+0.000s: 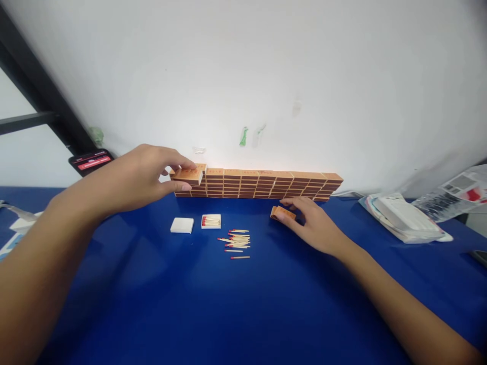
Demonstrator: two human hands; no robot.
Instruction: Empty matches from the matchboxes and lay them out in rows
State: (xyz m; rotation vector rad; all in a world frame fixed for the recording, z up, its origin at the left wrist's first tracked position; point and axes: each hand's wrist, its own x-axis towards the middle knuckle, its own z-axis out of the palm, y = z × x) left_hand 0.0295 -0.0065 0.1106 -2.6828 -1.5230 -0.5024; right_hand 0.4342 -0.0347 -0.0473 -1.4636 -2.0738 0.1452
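Note:
My left hand (158,170) pinches an orange matchbox (187,176) at the left end of a long stacked row of matchboxes (258,183) along the wall. Whether that box rests on the stack or hangs just in front of it, I cannot tell. My right hand (310,223) grips an orange matchbox sleeve (285,213) between thumb and fingers, low over the table, right of centre. Between the hands, a white matchbox tray (211,221) holds red-tipped matches. Left of it lies a plain white tray (182,225), seemingly bottom up. Several loose matches (239,240) lie in front.
The blue table (228,309) meets a white wall (266,76). A phone (91,161) leans at the back left. White packets (403,218) and a clear plastic bag (452,192) lie at the right. Another dark device (478,257) sits at the right edge.

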